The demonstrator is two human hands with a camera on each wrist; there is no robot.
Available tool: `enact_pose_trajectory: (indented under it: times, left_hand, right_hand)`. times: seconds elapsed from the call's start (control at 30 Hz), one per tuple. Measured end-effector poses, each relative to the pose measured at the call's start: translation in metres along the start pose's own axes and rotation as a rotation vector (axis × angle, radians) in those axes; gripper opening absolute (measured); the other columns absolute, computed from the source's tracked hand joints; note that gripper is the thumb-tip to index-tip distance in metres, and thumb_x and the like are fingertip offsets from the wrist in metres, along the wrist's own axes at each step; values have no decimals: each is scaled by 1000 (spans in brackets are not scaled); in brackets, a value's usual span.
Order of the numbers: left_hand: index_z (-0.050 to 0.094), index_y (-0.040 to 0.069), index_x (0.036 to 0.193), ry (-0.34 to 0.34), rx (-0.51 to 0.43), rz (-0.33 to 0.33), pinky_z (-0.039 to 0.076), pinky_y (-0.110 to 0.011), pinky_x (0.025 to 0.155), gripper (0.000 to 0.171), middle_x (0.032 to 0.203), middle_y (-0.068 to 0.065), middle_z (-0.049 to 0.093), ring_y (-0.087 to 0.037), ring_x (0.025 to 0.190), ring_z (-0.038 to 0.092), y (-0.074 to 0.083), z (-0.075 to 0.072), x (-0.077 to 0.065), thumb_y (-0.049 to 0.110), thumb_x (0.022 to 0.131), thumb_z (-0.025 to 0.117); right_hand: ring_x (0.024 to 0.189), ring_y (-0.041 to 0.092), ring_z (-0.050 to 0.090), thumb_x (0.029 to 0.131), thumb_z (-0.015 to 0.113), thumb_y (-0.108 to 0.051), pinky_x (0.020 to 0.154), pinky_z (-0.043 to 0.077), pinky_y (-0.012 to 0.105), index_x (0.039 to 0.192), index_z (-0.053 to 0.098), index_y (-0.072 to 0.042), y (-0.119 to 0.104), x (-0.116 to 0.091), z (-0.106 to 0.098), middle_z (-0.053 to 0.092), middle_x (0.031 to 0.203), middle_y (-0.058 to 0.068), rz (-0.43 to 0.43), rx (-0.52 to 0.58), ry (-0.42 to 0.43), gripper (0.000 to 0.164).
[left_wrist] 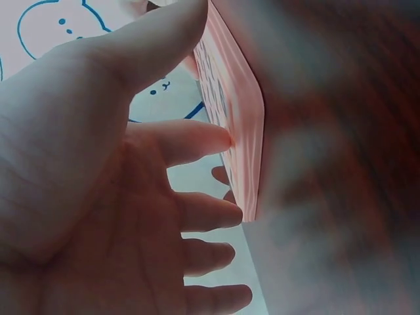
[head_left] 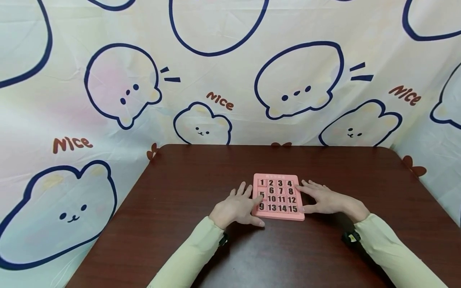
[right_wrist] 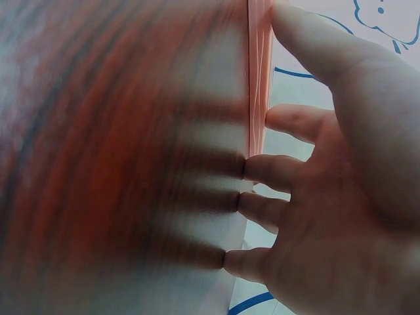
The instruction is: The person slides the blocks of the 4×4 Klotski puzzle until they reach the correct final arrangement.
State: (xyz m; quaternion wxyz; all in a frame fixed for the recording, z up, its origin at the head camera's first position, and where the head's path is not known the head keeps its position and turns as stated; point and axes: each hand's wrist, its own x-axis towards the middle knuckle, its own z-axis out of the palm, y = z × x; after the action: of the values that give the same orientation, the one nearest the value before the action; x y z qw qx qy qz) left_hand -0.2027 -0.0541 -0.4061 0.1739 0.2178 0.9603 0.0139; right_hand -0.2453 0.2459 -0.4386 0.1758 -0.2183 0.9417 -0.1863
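Note:
A pink sliding number puzzle (head_left: 281, 195) lies flat on the dark table. Its top row reads 1 2 3 4; below come a gap with 6 7 8, then 5 10 11 12, then 9 13 14 15. With its index fingertip, my left hand (head_left: 235, 207) touches the 5 tile, fingers spread and fairly straight. Along the puzzle's pink edge (left_wrist: 248, 125) in the left wrist view, the other fingers stay outside the board. On the opposite side, my right hand (head_left: 324, 199) has its index finger and thumb at the right edge (right_wrist: 259, 79), its fingers loosely extended.
The brown wooden table (head_left: 180, 188) spreads out around the puzzle on all sides. Behind and beside it hangs a pale cloth (head_left: 245, 80) with bear drawings. A dark band (head_left: 351, 238) sits at the right wrist.

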Motion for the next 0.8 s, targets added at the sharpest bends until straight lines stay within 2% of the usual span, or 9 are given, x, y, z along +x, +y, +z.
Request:
enact_pose_trajectory:
  times: [0.33, 0.5, 0.63, 0.8]
  left_hand:
    - [34, 30, 153, 17, -38, -17, 20, -54, 121, 86, 164, -16, 17, -36, 154, 4, -1, -1, 16, 66, 82, 65]
    - [33, 29, 154, 17, -30, -24, 20, -54, 121, 86, 164, -17, 17, -36, 154, 5, -2, -1, 19, 66, 83, 64]
    - [33, 29, 154, 22, -24, -28, 19, -53, 121, 87, 165, -14, 17, -35, 154, 6, 0, -3, 12, 66, 82, 64]
    - [34, 29, 153, 6, 12, 9, 20, -52, 121, 88, 165, -11, 18, -32, 154, 6, 7, -7, -8, 67, 81, 65]
  right_hand:
    - [148, 49, 9, 82, 66, -63, 112, 12, 72, 154, 33, -14, 1, -1, -1, 19, 161, 26, -2, 4, -5, 94]
    - [149, 49, 9, 81, 66, -64, 112, 12, 72, 154, 33, -16, 0, -1, 0, 19, 161, 25, 3, -2, -7, 94]
    - [149, 49, 9, 81, 66, -64, 112, 12, 72, 154, 33, -16, -1, 0, 0, 19, 161, 25, 5, -3, -6, 93]
    - [148, 50, 11, 82, 65, -65, 112, 13, 72, 154, 34, -14, 0, 0, 0, 19, 161, 26, -18, -6, 4, 94]
